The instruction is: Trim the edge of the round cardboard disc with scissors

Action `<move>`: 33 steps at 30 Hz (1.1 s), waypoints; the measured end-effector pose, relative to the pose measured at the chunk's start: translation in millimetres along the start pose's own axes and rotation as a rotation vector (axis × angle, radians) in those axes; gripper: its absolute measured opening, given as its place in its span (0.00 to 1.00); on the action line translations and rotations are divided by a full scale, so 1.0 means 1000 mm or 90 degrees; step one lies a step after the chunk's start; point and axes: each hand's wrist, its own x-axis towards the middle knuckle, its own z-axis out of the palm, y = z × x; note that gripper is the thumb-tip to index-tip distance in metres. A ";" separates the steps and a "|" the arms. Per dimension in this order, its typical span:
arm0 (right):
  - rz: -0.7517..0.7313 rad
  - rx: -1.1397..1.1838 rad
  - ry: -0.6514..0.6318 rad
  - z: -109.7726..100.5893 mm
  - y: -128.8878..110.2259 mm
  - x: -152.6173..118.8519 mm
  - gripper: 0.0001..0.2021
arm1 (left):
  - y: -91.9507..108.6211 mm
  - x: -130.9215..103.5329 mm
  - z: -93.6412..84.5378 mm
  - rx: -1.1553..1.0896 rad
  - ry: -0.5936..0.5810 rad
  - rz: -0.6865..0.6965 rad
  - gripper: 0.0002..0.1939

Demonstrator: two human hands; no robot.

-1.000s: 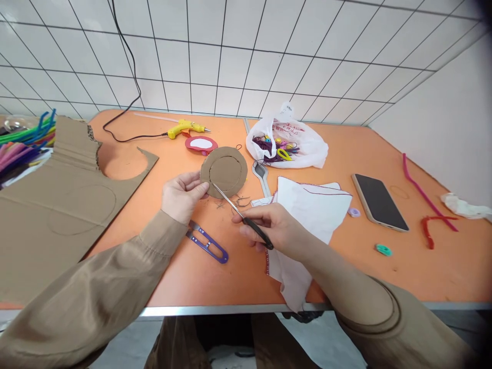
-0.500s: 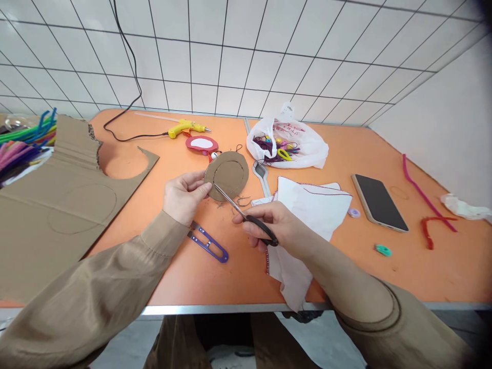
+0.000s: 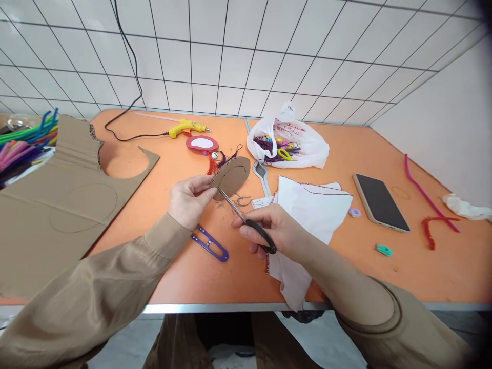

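Observation:
My left hand (image 3: 191,200) pinches the left edge of a round cardboard disc (image 3: 235,177), which is tilted and has an oval line on its face. My right hand (image 3: 269,230) is closed round the black handles of the scissors (image 3: 261,236). The blade tips meet the disc at its lower left, close to my left thumb. Small cardboard scraps (image 3: 241,202) lie on the table below the disc. A purple thread snipper (image 3: 210,245) rests just under my left hand.
Cut cardboard (image 3: 80,205) covers the left side. Behind are a yellow glue gun (image 3: 184,127), a red oval piece (image 3: 202,143) and a plastic bag (image 3: 303,143) of trinkets. White cloth (image 3: 311,205), a phone (image 3: 380,202) and pipe cleaners (image 3: 428,189) lie to the right.
The cardboard disc has tilted so that it looks narrower, uncovering a purple tassel behind it. My left hand has moved slightly right, and the scissor tips have shifted slightly with the disc.

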 end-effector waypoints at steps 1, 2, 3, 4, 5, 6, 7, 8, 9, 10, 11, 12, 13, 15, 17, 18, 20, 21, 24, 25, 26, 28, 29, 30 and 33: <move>0.002 -0.006 0.000 0.001 0.000 -0.001 0.16 | 0.000 0.000 0.000 -0.002 -0.001 0.000 0.14; 0.003 -0.014 0.000 0.002 0.000 -0.002 0.16 | 0.000 -0.001 0.000 -0.004 -0.002 0.000 0.14; 0.003 -0.024 0.000 0.003 0.000 -0.004 0.16 | -0.001 -0.002 0.001 -0.006 -0.005 0.001 0.14; -0.001 -0.037 0.000 0.004 0.001 -0.005 0.16 | 0.000 -0.002 0.001 -0.008 -0.010 0.002 0.14; -0.008 -0.051 0.000 0.004 0.001 -0.005 0.16 | 0.000 -0.003 0.001 -0.011 -0.017 0.004 0.13; -0.018 -0.066 0.002 0.004 0.002 -0.006 0.16 | 0.000 -0.003 0.001 -0.015 -0.024 0.006 0.13; -0.030 -0.082 0.005 0.004 0.002 -0.006 0.15 | 0.000 -0.003 0.001 -0.019 -0.031 0.009 0.13; -0.042 -0.096 0.007 0.004 0.003 -0.006 0.15 | 0.000 -0.003 0.001 -0.022 -0.036 0.011 0.13; -0.053 -0.108 0.008 0.004 0.004 -0.006 0.15 | 0.001 -0.003 0.001 -0.026 -0.040 0.013 0.12; -0.061 -0.116 0.009 0.004 0.005 -0.005 0.15 | 0.001 -0.003 0.001 -0.029 -0.042 0.014 0.12; -0.066 -0.123 0.010 0.004 0.005 -0.005 0.14 | 0.001 -0.003 0.002 -0.031 -0.041 0.015 0.11; -0.069 -0.131 0.010 0.004 0.006 -0.005 0.14 | 0.002 -0.003 0.002 -0.032 -0.038 0.015 0.11; -0.071 -0.140 0.013 0.004 0.006 -0.005 0.14 | 0.002 -0.004 0.002 -0.032 -0.032 0.016 0.11; -0.076 -0.160 0.020 0.004 0.006 -0.004 0.14 | 0.002 -0.004 0.002 -0.028 -0.017 0.015 0.12; -0.082 -0.176 0.029 0.004 0.007 -0.004 0.14 | 0.002 -0.004 0.002 -0.024 -0.006 0.010 0.13; -0.085 -0.182 0.033 0.005 0.007 -0.004 0.15 | 0.002 -0.004 0.002 -0.023 -0.004 0.006 0.13; -0.091 -0.191 0.039 0.005 0.010 -0.003 0.15 | 0.001 -0.003 0.002 -0.025 0.000 0.001 0.14; -0.097 -0.195 0.044 0.006 0.012 -0.002 0.15 | 0.001 -0.002 0.002 -0.029 0.004 0.001 0.14; -0.122 -0.211 0.071 0.007 0.020 0.002 0.12 | 0.001 0.003 0.001 -0.053 0.020 0.004 0.16; -0.128 -0.217 0.080 0.008 0.022 0.004 0.11 | 0.002 0.005 0.001 -0.061 0.025 0.002 0.16; -0.133 -0.222 0.088 0.008 0.024 0.006 0.10 | 0.002 0.006 0.001 -0.068 0.032 -0.002 0.17; -0.137 -0.224 0.094 0.007 0.027 0.008 0.08 | 0.002 0.007 0.001 -0.082 0.042 -0.014 0.19; -0.135 -0.219 0.092 0.006 0.026 0.009 0.08 | 0.002 0.007 0.001 -0.089 0.044 -0.021 0.19; -0.131 -0.213 0.087 0.006 0.026 0.009 0.08 | 0.002 0.008 0.000 -0.094 0.042 -0.030 0.20; -0.113 -0.198 0.060 0.005 0.020 0.007 0.08 | 0.001 0.009 -0.002 -0.104 0.046 -0.053 0.20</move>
